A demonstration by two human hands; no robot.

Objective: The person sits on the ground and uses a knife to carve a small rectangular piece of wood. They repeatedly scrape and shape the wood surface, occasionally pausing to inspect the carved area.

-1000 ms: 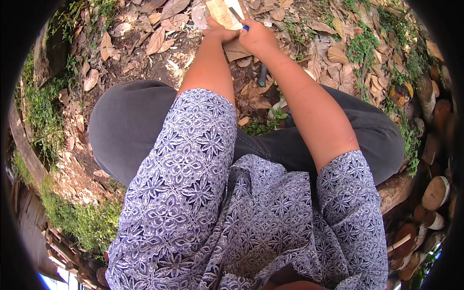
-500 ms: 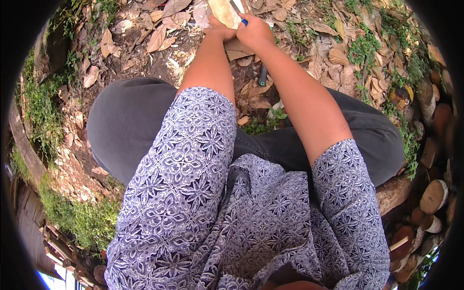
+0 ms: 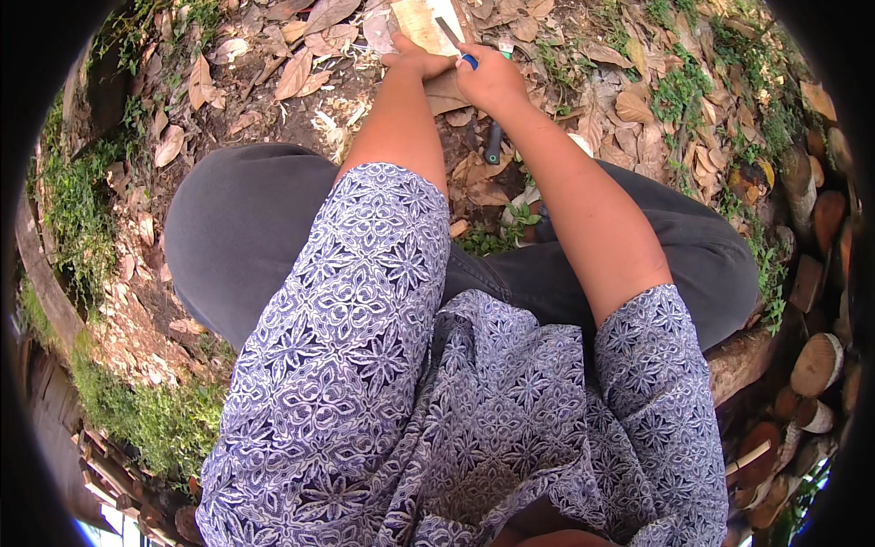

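At the top of the view, my left hand [image 3: 421, 62] grips the near end of a pale piece of wood [image 3: 417, 20], its thumb along the left side. My right hand [image 3: 492, 80] is closed around the blue handle of a chisel [image 3: 447, 33]. Its narrow metal blade points away and to the left, over the right part of the pale wood. The wood's far end lies outside the picture. A dark-handled tool [image 3: 493, 144] rests on the ground below my right wrist, its other end hard to make out.
Dry brown leaves [image 3: 293, 73] and pale wood shavings [image 3: 342, 128] cover the ground. My crossed legs [image 3: 251, 228] in dark trousers lie to both sides. Cut logs [image 3: 818, 367] are stacked at the right edge. Green plants [image 3: 164, 419] grow at the left.
My right hand has drawn back slightly toward me and to the right with the chisel, showing more of its blade. My left hand has barely moved.
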